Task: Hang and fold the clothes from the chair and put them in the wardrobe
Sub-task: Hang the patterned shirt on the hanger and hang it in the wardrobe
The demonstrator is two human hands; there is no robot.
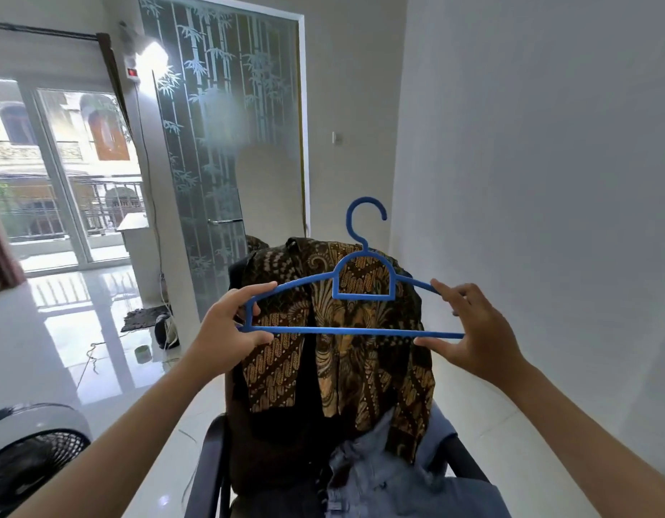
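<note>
Hanger held level in both hands above the shirt on the chair.

The shirt (338, 330) drapes over the chair (211, 461) back, just behind and below the hanger (361, 293); jeans (379, 476) lie lower on the seat. To do this well, slip one hanger end into a shoulder through the collar, then the other. The left hand (220, 334) and the right hand (477, 330) each pinch an end, thumb under, fingers over: both grips narrow.

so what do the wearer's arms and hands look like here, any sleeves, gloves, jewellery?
Both forearms are bare up to the frame edge, no sleeves showing. The left hand and right hand are ungloved, with no rings, watch or bands visible. Fingers have short, plain nails.
</note>
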